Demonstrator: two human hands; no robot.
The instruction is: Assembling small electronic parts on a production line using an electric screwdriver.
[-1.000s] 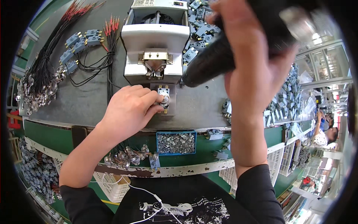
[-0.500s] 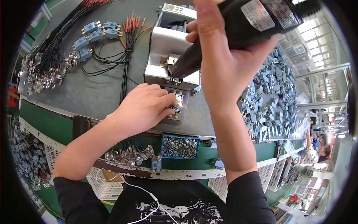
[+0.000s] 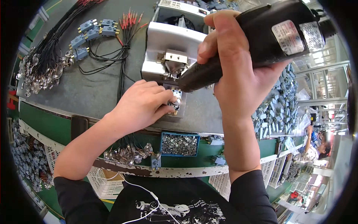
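My right hand (image 3: 242,74) is wrapped round a black electric screwdriver (image 3: 257,35), which slants down to the left. Its tip end is beside the metal outlet (image 3: 175,65) on the front of a silver-white machine (image 3: 160,41). Just below, my left hand (image 3: 140,102) has thumb and fingers closed on a small blue-grey switch-like part (image 3: 177,100) with a round shiny metal piece on it. That part rests on a metal block (image 3: 181,114) in front of the machine. The fingers partly cover it, and the exact tip of the screwdriver is hard to make out.
Bundled black wires (image 3: 125,67) with red ends lie left of the machine, beside several blue-grey parts (image 3: 87,35). A blue tray (image 3: 180,155) of small metal pieces stands at the near edge. A heap of blue-grey parts (image 3: 272,108) fills the right side. A person (image 3: 320,147) is at far right.
My right hand and the screwdriver have moved right and nearer to me, away from the machine's outlet toward the part. My left hand stays on the part.
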